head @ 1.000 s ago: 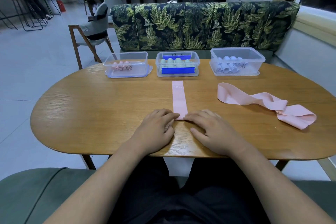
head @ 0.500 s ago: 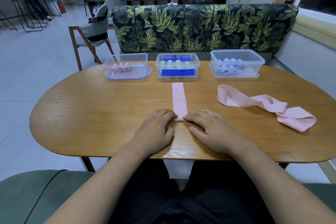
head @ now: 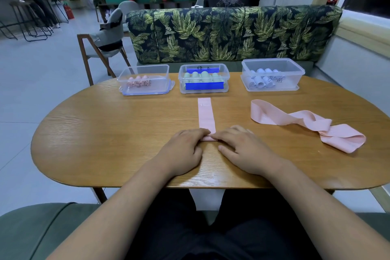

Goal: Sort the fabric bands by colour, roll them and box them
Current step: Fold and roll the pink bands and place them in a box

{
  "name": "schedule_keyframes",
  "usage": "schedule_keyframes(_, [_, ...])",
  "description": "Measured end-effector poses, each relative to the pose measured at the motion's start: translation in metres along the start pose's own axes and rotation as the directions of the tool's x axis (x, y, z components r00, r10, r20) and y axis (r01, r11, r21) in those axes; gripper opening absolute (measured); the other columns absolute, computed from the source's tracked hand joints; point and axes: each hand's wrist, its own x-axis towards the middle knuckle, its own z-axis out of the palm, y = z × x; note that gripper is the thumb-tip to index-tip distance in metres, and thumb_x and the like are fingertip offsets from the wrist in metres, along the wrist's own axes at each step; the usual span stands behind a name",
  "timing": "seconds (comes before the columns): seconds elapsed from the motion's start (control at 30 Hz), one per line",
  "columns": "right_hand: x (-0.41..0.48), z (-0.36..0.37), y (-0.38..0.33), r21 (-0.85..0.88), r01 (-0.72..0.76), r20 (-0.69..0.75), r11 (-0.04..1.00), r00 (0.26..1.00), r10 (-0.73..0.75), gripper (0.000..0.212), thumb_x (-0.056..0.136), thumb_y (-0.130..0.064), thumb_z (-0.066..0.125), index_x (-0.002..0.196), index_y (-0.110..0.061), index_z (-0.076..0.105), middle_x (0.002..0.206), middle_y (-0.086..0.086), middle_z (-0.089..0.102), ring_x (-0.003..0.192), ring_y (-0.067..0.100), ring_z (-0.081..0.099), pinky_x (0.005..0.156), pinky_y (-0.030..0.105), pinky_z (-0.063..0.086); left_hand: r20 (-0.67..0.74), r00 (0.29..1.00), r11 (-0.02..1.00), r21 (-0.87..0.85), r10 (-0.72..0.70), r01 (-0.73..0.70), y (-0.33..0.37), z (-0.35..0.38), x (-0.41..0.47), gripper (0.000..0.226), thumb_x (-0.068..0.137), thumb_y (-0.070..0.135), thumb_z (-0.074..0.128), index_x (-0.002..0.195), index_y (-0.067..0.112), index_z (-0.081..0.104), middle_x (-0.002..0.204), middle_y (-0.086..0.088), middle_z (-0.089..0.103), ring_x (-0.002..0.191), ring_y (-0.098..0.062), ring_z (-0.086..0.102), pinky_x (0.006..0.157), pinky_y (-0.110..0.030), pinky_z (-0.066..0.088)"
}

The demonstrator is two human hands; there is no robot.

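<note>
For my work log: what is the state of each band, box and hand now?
flat pink band, lies straight, near end curled into a small roll
loose pink band, twisted, not rolled
left box, open, holds pink rolls
middle box, open, holds green rolls
right box, open, holds pale rolls
left hand, fingers curled on that near end
right hand, fingers press that end

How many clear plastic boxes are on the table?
3, in a row along the table's far edge: left box with pink rolls, middle box with green rolls, right box with pale rolls.
</note>
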Motion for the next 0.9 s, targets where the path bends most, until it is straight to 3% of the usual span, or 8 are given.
schedule_keyframes(0.2, [0.012,-0.001,0.004,-0.051,-0.024,0.006,0.998,1.0,0.025,0.04,0.106,-0.043,0.048,0.145,-0.043,0.055,0.139,-0.026,0.055,0.127,0.009,0.042,0.105,0.038,0.039,-0.06,0.998,0.997,-0.077,0.001,-0.006,-0.003,-0.001,-0.004,0.064,0.09,0.013,0.052,0.153,0.023,0.045,0.148,0.002,0.057,0.136,-0.015,0.05,0.116,-0.032,0.039])
schedule_keyframes(0.3, [0.015,-0.001,0.005,-0.053,-0.025,0.007,0.998,1.0,0.026,0.039,0.106,-0.045,0.047,0.144,-0.044,0.056,0.138,-0.026,0.054,0.128,0.009,0.042,0.105,0.038,0.039,-0.092,0.99,0.994,-0.014,0.105,-0.107,-0.006,0.003,-0.006,0.049,0.088,0.014,0.049,0.135,0.024,0.061,0.139,0.005,0.059,0.133,-0.016,0.052,0.114,-0.036,0.043])
schedule_keyframes(0.4, [0.015,0.003,0.005,-0.053,-0.029,-0.008,0.998,1.0,0.029,0.04,0.107,-0.046,0.044,0.146,-0.043,0.055,0.139,-0.026,0.052,0.129,0.008,0.041,0.107,0.04,0.039,-0.097,0.991,0.996,0.033,0.091,-0.088,-0.008,0.006,-0.004,0.039,0.087,0.02,0.046,0.12,0.024,0.067,0.135,0.007,0.061,0.129,-0.017,0.053,0.109,-0.043,0.046])
schedule_keyframes(0.57, [0.006,0.006,0.004,-0.012,-0.01,-0.116,1.0,0.993,0.009,0.039,0.105,-0.034,0.049,0.143,-0.039,0.056,0.141,-0.025,0.052,0.129,0.008,0.044,0.108,0.04,0.042,-0.094,0.994,0.998,0.029,0.059,-0.056,-0.007,0.002,-0.002,0.046,0.085,0.018,0.051,0.128,0.027,0.061,0.129,0.007,0.066,0.125,-0.017,0.055,0.107,-0.039,0.044])
schedule_keyframes(0.77, [0.005,0.003,0.001,-0.046,0.032,-0.084,0.998,0.996,-0.036,0.044,0.101,-0.025,0.05,0.142,-0.04,0.056,0.142,-0.025,0.053,0.129,0.008,0.044,0.107,0.027,0.033,-0.081,0.997,0.999,-0.047,-0.014,0.01,-0.014,0.0,0.007,0.05,0.088,0.016,0.051,0.135,0.031,0.057,0.127,0.009,0.068,0.126,-0.012,0.054,0.108,-0.038,0.045])
schedule_keyframes(0.83, [0.006,0.004,0.001,-0.039,0.025,-0.082,0.999,0.996,-0.028,0.045,0.101,-0.026,0.051,0.143,-0.04,0.056,0.144,-0.024,0.052,0.129,0.008,0.044,0.109,0.029,0.035,-0.122,0.992,0.995,-0.095,-0.011,0.0,-0.015,-0.004,0.017,0.041,0.098,0.024,0.048,0.138,0.029,0.06,0.131,0.012,0.066,0.132,-0.008,0.05,0.113,-0.036,0.043])
schedule_keyframes(0.9, [0.006,0.003,0.002,-0.023,0.035,-0.075,0.999,0.997,-0.037,0.047,0.101,-0.027,0.05,0.145,-0.041,0.053,0.147,-0.027,0.05,0.13,0.007,0.044,0.111,0.03,0.036,-0.071,0.996,0.995,-0.079,0.046,-0.052,-0.013,-0.008,0.028,0.041,0.108,0.039,0.04,0.142,0.029,0.06,0.143,0.014,0.061,0.141,-0.005,0.044,0.118,-0.031,0.035])
